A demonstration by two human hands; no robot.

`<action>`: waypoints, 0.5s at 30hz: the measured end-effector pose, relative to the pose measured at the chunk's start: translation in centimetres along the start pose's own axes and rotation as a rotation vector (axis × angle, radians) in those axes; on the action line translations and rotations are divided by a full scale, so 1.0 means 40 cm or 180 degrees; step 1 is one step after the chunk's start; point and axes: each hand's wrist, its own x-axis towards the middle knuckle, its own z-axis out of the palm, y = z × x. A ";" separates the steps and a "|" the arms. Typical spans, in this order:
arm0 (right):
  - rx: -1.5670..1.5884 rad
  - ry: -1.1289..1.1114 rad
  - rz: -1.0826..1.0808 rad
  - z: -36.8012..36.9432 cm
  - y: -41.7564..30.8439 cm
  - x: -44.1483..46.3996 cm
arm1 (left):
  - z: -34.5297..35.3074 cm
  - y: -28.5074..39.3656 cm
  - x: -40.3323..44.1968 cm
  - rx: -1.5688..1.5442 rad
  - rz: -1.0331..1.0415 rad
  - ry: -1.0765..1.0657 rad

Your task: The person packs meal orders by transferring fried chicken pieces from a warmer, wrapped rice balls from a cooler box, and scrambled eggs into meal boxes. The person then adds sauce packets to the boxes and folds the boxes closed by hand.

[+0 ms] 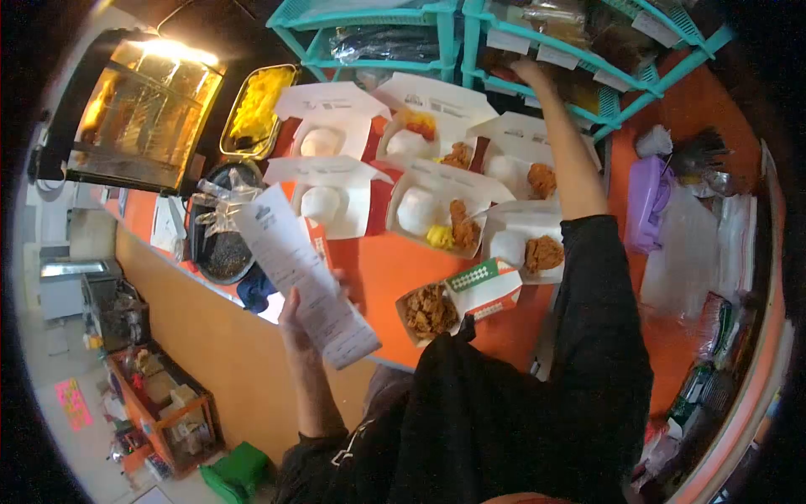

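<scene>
So the left hand (294, 323) is gripping a long printed paper slip (306, 277), with its fingers closing around the lower part of it. The slip's long axis is slanting from far left to near right, and its far end is hanging over near the dark round pan (225, 244). That hand is the one working with the paper, obviously.

The right hand (527, 70) is where the interesting bit is. It's reaching to the far side, over the food, and its fingers are going into a low tier of the teal rack (550, 40). The rack is sitting directly beyond the fingertips, way closer to the right hand than the left. I can't tell how far open that grip is or whether it's holding anything, since the shelf contents are hiding the fingers.

Under all this, the orange tabletop (369, 273) is carrying six open meal boxes (449, 178), all holding white mounds, some with fried pieces too. A smaller box of fried chicken (430, 311) is sitting on the near side. A tray of yellow food (262, 105) and a lit glass cabinet (147, 113) are standing far left, while a purple container (646, 202) is resting over on the right, beside some clear plastic.
</scene>
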 end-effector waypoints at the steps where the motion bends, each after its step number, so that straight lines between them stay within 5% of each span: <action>1: 0.0284 0.0265 -0.0242 0.050 0.044 0.013 | -0.007 0.002 0.016 -0.0032 -0.0034 -0.0270; 5: 0.2053 -0.0494 0.0714 -0.145 -0.077 -0.109 | -0.045 0.045 0.074 0.0196 -0.0162 -0.0444; 8: 0.4722 -0.0508 0.1983 -0.250 -0.166 -0.243 | -0.083 0.086 0.118 0.0222 -0.0064 -0.1188; 12: 0.3862 -0.0962 0.1203 -0.366 -0.274 -0.456 | -0.081 0.123 0.133 0.0224 -0.0115 -0.0933; 15: 0.2781 -0.1962 0.0556 -0.368 -0.452 -0.538 | -0.082 0.131 0.169 0.0063 -0.0209 -0.1079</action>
